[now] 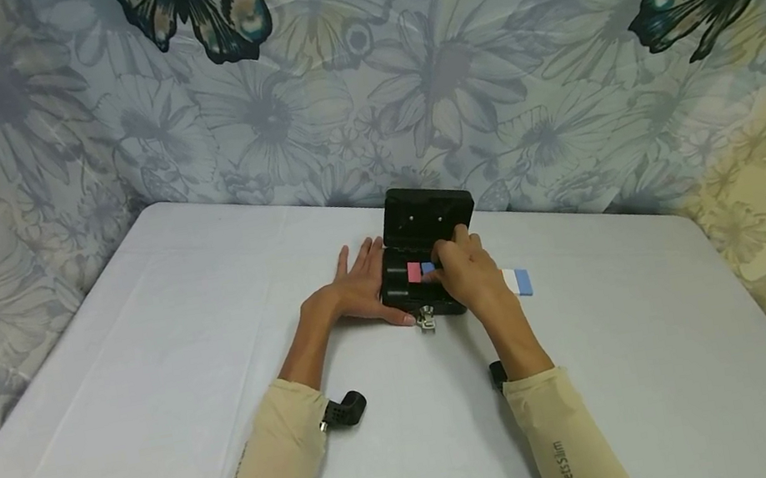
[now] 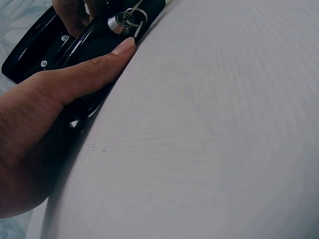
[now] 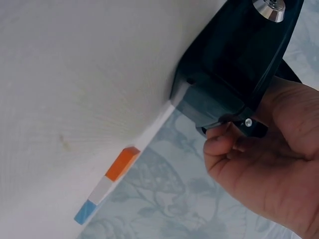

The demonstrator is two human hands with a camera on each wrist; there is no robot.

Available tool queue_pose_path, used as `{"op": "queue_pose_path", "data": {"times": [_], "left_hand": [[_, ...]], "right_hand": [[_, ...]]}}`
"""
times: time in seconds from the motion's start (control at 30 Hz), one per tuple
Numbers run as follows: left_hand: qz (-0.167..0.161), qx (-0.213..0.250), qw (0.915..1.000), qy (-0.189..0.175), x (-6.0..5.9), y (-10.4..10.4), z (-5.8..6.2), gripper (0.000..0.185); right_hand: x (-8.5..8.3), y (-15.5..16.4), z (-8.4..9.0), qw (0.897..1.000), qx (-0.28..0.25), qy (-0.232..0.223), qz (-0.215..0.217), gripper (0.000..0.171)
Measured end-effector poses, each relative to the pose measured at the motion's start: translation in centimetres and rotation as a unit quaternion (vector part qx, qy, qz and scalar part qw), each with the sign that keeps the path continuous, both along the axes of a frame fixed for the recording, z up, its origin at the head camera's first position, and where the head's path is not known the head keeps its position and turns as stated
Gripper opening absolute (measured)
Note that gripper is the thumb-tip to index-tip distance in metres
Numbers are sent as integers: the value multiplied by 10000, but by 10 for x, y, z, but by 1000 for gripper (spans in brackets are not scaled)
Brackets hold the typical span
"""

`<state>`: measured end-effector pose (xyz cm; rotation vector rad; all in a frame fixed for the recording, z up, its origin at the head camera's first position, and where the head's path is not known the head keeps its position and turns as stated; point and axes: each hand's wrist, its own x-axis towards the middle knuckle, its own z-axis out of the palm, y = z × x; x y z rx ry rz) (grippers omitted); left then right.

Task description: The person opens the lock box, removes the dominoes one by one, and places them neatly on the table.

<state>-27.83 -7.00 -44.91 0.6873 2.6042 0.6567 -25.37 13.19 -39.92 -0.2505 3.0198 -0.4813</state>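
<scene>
I see a small black box [image 1: 428, 282] sitting near the middle of the white table [image 1: 148, 380], toward its far side, with its lid [image 1: 427, 217] standing open and leaning away toward the floral backdrop [image 1: 511, 48]. My left hand [image 1: 359, 285] lies flat against the box's left wall, fingers straight and thumb [image 2: 94, 69] stretched along the near lower edge; I judge it is there to brace the box so it does not slide. My right hand [image 1: 466, 271] hovers over the open compartment with fingers curled, apparently pinching a blue block [image 1: 427, 267] beside a pink block [image 1: 415, 272] inside, though the fingertips hide the contact. The hinge runs along the far side, so the opening faces up and toward me, and the box's long axis runs left to right. A key on a ring [image 1: 427, 319] hangs from the lock at the near face. A strip of coloured blocks [image 1: 519, 281] lies on the table just right of the box, long axis also left to right.
</scene>
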Motion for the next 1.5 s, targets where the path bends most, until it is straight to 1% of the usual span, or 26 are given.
{"op": "queue_pose_path", "data": {"times": [0.1, 0.33, 0.5, 0.63, 0.87, 0.97, 1.1, 1.37, 1.5], "left_hand": [[-6, 4, 10000, 22, -2, 1, -4, 134], [17, -16, 10000, 26, -3, 0, -7, 135], [49, 12, 10000, 62, -5, 1, -11, 135], [55, 47, 10000, 69, -5, 0, -11, 136], [58, 41, 10000, 51, -4, 1, -8, 136], [45, 23, 10000, 28, -3, 1, -5, 135], [25, -24, 10000, 42, -2, 1, -4, 134], [49, 25, 10000, 53, -3, 1, -8, 134], [27, 9, 10000, 52, -5, 1, -10, 135]], "right_hand": [[0, 2, 0, 10000, 95, 19, 13, 35], [-1, 0, -3, 10000, -37, 13, 26, 33], [0, -1, -3, 9997, 134, 162, 77, 33], [1, -1, -3, 9997, 130, 173, 82, 35], [-2, 0, -2, 9998, -218, 27, 39, 34], [-2, -1, -2, 9997, -240, -18, 18, 33], [0, -2, -2, 9999, -140, 4, 14, 34], [1, -5, -3, 9999, 26, 57, 104, 31], [0, -2, -4, 9999, -92, -17, 112, 32]]}}
